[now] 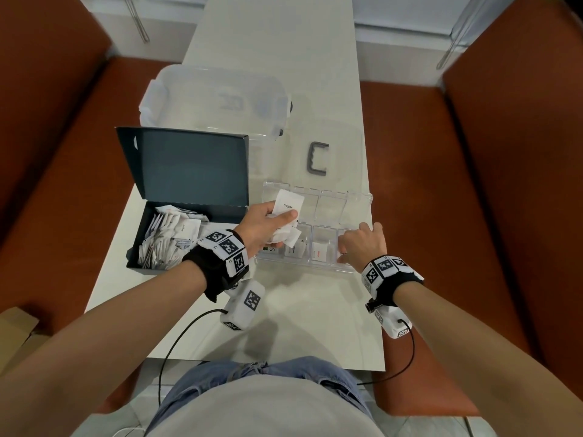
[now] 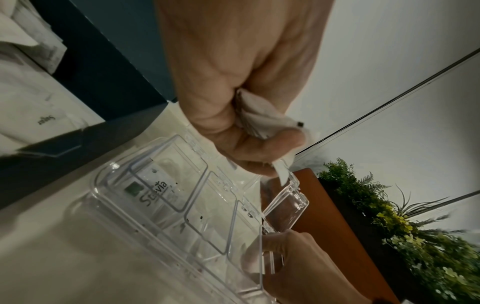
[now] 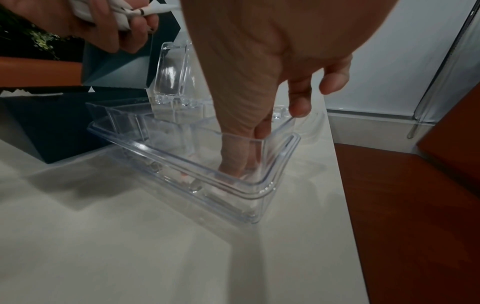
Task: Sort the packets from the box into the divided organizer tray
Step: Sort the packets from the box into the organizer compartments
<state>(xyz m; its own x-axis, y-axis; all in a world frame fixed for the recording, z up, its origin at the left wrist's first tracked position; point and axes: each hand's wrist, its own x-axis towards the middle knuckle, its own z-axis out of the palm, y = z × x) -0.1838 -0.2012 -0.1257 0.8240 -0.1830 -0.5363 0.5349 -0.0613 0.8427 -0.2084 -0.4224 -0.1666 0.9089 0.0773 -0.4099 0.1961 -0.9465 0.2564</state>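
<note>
A dark box [image 1: 135, 247] with its lid up sits left on the table and holds several white packets [image 1: 170, 238]. To its right lies the clear divided tray [image 1: 303, 267], its lid folded back. Over the tray's left end my left hand [image 1: 271, 222] grips a bunch of white packets [image 1: 288, 205]; the top one reads "Sugar". My right hand [image 1: 362, 244] reaches into the near right compartment. There thumb and forefinger [image 3: 233, 160] pinch down on a white packet at the floor, while another finger rests on the rim. A Stevia packet [image 2: 153, 191] lies in the near left compartment.
A large clear bin [image 1: 214, 99] stands behind the box. A grey C-shaped handle [image 1: 317, 159] lies on a clear lid behind the tray. The tray's right end is close to the table edge [image 1: 373, 279]. Brown benches [image 1: 473, 216] flank the table.
</note>
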